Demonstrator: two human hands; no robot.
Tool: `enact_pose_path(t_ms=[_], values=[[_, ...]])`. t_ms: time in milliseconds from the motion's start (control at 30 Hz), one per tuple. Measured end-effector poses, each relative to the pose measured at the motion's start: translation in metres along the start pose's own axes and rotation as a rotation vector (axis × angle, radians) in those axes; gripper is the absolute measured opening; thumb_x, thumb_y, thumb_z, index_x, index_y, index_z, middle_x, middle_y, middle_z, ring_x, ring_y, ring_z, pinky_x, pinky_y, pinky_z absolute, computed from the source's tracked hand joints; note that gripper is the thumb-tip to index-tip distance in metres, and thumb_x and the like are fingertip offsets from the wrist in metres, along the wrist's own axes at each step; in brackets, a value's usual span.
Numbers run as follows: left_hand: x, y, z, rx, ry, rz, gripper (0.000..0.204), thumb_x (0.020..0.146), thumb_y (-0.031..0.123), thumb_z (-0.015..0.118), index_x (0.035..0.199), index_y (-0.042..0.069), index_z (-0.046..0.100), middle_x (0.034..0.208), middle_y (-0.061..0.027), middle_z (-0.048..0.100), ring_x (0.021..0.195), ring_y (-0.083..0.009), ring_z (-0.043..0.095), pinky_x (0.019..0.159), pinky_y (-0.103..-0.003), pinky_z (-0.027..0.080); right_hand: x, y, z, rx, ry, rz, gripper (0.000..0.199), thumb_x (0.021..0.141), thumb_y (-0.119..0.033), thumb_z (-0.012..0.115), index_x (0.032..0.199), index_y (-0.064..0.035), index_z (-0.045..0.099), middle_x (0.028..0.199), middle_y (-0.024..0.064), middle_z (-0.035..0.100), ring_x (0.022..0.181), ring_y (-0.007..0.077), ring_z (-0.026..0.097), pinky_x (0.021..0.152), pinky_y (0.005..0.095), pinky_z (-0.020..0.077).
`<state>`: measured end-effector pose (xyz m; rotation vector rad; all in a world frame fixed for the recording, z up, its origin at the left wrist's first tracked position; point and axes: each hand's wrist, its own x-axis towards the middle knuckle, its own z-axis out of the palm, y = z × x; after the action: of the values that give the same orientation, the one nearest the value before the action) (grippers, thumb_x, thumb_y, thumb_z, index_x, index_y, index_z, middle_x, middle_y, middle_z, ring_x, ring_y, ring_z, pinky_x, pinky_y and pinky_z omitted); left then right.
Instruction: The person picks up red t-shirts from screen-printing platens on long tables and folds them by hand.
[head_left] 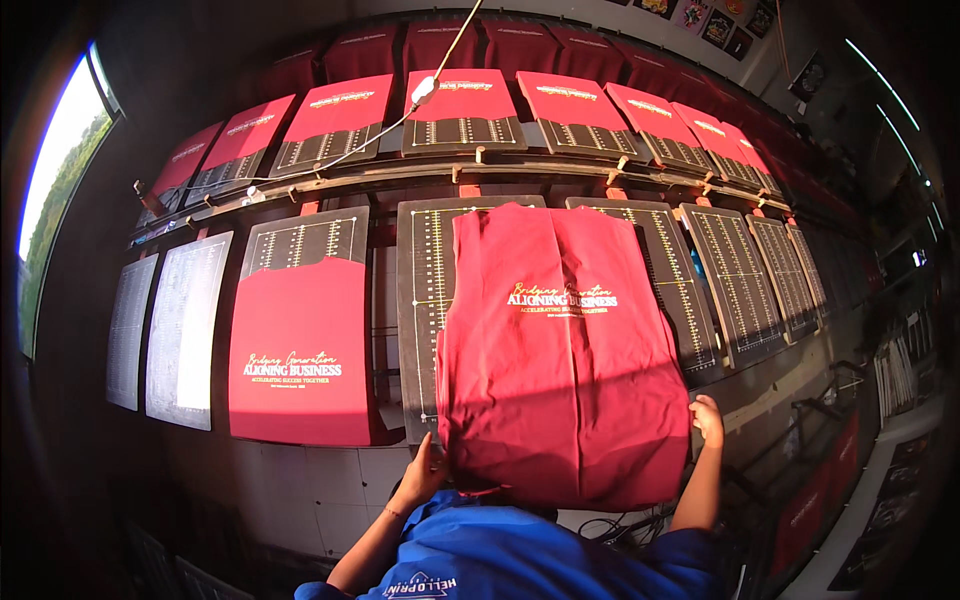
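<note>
A dark red shirt [560, 350] with gold and white print lies crooked over two dark gridded boards [425, 290], its lower hem hanging toward me. My left hand [425, 470] grips the shirt's lower left edge. My right hand [707, 418] holds its lower right edge at the side. My blue sleeves show at the bottom of the view.
Another printed red shirt [300, 350] is stretched on the board to the left. Bare gridded boards [735, 280] run to the right, pale ones [185, 330] to the left. A far row holds several red shirts [460, 100]. A white cable [425, 90] hangs above. A window [55, 190] is at left.
</note>
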<state>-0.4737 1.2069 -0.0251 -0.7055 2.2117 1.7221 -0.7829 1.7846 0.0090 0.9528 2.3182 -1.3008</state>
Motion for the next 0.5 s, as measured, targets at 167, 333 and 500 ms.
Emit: enact_pose_path(t_ms=[167, 333, 500], values=[[-0.014, -0.001, -0.128, 0.195, 0.594, 0.216, 0.041, 0.078, -0.005, 0.058, 0.118, 0.002, 0.056, 0.094, -0.0129, 0.062, 0.082, -0.0238, 0.061, 0.074, -0.034, 0.05, -0.057, 0.0, 0.127, 0.074, -0.172, -0.376, 0.045, 0.086, -0.015, 0.061, 0.126, 0.0015, 0.049, 0.112, 0.014, 0.061, 0.097, 0.0216, 0.063, 0.082, 0.034, 0.0503], [0.029, -0.08, -0.349, 0.267, 0.958, 0.234, 0.03, 0.09, 0.008, 0.055, 0.119, 0.0, 0.054, 0.105, -0.0152, 0.061, 0.097, -0.0265, 0.06, 0.086, -0.035, 0.047, -0.286, -0.087, 0.355, 0.305, -1.187, -0.43, 0.045, 0.096, -0.017, 0.054, 0.136, -0.0016, 0.039, 0.129, 0.0154, 0.052, 0.119, 0.0244, 0.051, 0.1, 0.0353, 0.0424], [0.053, -0.184, -0.47, 0.166, 0.808, 0.06, 0.044, 0.095, 0.027, 0.055, 0.133, 0.006, 0.045, 0.127, -0.016, 0.048, 0.113, -0.0265, 0.051, 0.093, -0.035, 0.043, -0.389, -0.067, 0.541, 0.035, -1.03, -0.499, 0.101, 0.087, -0.055, 0.057, 0.145, 0.0065, 0.001, 0.149, 0.03, 0.016, 0.141, 0.0331, 0.017, 0.113, 0.0386, 0.0197]])
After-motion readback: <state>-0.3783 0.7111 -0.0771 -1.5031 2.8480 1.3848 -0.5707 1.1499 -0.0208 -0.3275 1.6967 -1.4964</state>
